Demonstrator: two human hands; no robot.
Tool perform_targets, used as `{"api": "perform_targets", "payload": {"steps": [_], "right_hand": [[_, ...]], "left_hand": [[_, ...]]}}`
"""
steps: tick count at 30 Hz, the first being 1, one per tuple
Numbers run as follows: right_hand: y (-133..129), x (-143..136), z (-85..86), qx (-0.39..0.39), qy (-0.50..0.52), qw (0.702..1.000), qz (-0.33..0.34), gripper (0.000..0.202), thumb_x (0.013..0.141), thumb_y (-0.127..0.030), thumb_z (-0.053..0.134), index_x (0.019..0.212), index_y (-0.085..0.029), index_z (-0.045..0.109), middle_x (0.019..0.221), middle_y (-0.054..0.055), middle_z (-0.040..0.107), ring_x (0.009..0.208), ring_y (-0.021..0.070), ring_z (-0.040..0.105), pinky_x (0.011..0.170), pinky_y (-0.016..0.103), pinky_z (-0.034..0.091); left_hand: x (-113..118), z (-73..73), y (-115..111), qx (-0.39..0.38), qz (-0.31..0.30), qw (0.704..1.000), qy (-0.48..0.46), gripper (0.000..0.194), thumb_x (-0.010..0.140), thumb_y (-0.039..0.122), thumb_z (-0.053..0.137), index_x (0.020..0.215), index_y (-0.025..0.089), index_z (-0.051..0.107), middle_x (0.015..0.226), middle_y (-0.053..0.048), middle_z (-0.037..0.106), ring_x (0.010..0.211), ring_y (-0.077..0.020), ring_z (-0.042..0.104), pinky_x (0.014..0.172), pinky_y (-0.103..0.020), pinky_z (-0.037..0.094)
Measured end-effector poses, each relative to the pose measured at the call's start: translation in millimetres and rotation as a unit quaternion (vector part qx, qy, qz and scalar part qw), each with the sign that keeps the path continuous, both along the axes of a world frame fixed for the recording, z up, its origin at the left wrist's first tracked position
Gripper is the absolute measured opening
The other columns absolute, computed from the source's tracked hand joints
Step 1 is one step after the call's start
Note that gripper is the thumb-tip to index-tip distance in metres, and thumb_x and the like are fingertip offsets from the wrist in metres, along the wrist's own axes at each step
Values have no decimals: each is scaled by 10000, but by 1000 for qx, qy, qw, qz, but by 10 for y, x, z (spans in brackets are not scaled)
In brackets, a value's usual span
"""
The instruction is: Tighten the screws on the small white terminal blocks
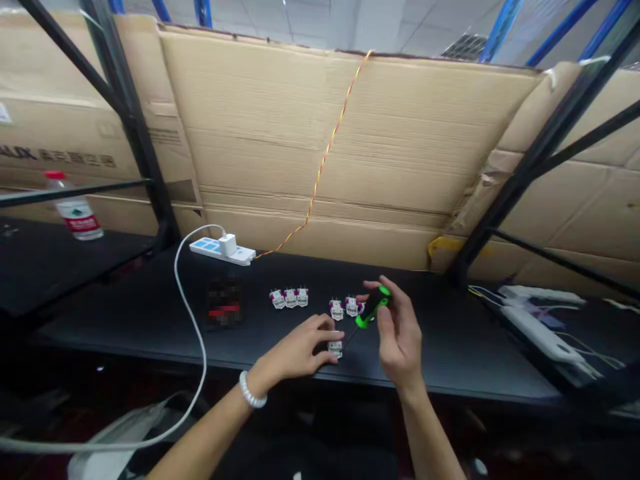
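My left hand (309, 345) grips a small white part (335, 347) between thumb and fingers, low on the black table near its front edge. In my right hand (400, 333) is a screwdriver (373, 307) with a black and green handle. Its thin shaft slants down to the left, and the tip is at or close to the right side of the held part; contact is too small to make out. Behind my hands lie similar white parts with purple bits, one group (290, 298) at the left and another (345, 307) nearer the screwdriver, partly hidden by it.
A white power strip (245, 256) with a plugged-in charger (228, 245) lies at the back left; its white cable (200, 327) loops over the front edge. A blurred dark item (225, 303) sits left. Cardboard (400, 153) walls the back. Another power strip (545, 337) lies right.
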State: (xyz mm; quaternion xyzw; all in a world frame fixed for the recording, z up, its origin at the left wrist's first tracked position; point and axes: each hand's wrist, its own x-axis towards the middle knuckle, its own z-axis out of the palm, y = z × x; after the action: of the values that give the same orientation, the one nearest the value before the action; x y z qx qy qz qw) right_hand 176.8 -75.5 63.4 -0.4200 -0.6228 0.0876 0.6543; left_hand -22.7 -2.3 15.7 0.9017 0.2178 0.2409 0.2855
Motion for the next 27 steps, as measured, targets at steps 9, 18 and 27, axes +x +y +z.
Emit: {"api": "perform_targets", "payload": {"steps": [9,18,27], "right_hand": [[14,74,-40,12,-17,997,-79,501,963,-333,750,1446,-270,634,1255,108,677,1066,239,716,943,421,644],[-19,19,-47,13,-19,999,-37,505,1021,-323,639,1520,-287,570,1389,139,620,1151,269,698,905,427,645],[-42,62,-18,9,-7,998,-56,465,1025,-302,651,1487,-282,609,1288,100,665,1098,235,706,985,418,612]], "left_hand": [[-7,4,0,5,-3,1000,-3,394,969,339,780,1354,259,749,1272,-102,665,1219,-280,634,1117,-423,513],[-13,-11,3,5,-2,1000,3,410,967,345,788,1365,263,742,1291,-98,656,1241,-280,627,1142,-428,503],[-8,4,7,5,-5,1000,1,401,961,302,795,1356,254,747,1291,-98,651,1236,-272,628,1144,-411,503]]}}
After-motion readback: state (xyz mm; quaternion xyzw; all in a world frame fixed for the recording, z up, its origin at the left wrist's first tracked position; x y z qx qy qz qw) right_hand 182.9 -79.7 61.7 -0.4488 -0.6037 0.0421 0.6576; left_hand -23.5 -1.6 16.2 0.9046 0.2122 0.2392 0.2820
